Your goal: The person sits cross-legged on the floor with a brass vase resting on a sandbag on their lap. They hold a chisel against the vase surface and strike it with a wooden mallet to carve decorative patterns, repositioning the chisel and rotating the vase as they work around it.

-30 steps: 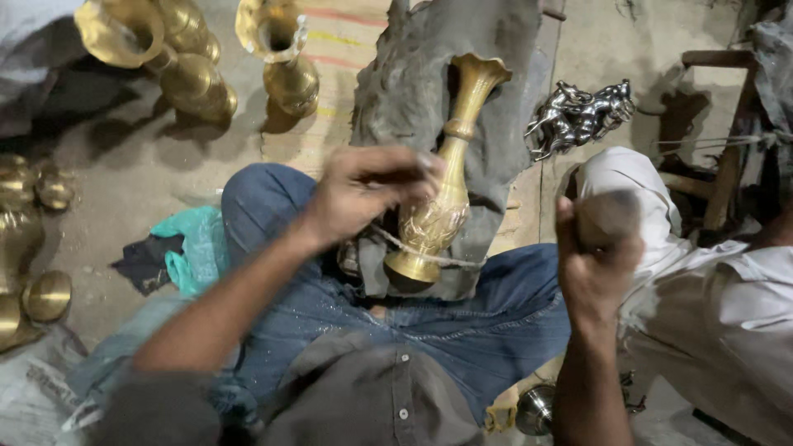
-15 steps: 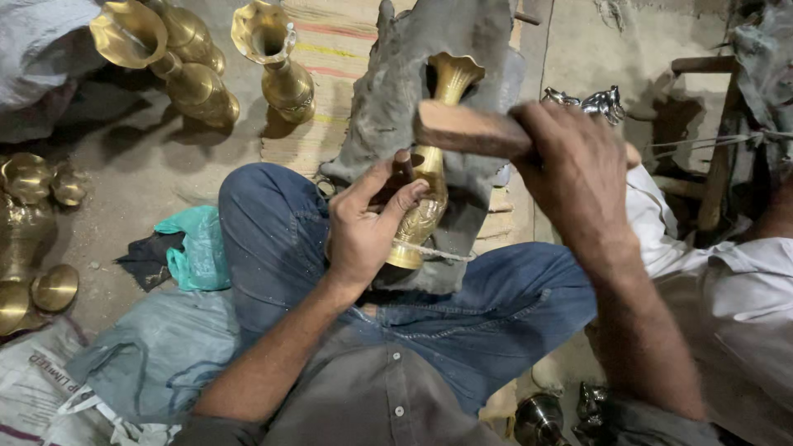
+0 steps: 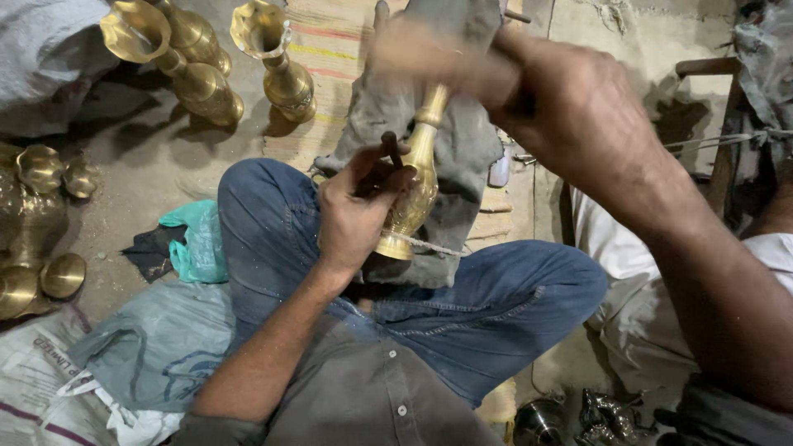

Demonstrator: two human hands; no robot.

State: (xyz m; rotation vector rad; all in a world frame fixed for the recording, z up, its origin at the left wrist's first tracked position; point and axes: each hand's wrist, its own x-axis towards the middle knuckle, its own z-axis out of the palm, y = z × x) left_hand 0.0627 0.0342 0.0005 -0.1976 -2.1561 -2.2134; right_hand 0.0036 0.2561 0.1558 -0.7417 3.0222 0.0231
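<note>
The person is sitting cross-legged on the floor [image 3: 124, 173], and a brass vase [image 3: 413, 190] is lying tilted across the lap against a grey cloth-wrapped block [image 3: 467, 149]. Its long axis is running from the base, near the knees, up and away to the neck, which is pointing toward the top of the view.

The left hand [image 3: 355, 211] is sitting just left of the vase's belly, its fingers [image 3: 396, 177] curling around a short dark punch [image 3: 390, 149] and pressing the tip against the brass; so this hand is touching the vase and is the nearer of the two. The right hand [image 3: 570, 116] is hanging above and to the right, its fingers clenching the handle of a wooden mallet [image 3: 429, 54], whose blurred head is hovering over the neck and just above the punch. The punch is standing nearly square to the vase's long axis, so the mallet head, the punch and the vase's belly are lying roughly in one line.

A thin string [image 3: 429, 245] is crossing the vase near its base. More brass vases [image 3: 273, 58] are standing on the floor at the upper left, with small brass bowls [image 3: 49, 169] at the left edge, and a green plastic bag [image 3: 194, 239] is lying beside the left knee.
</note>
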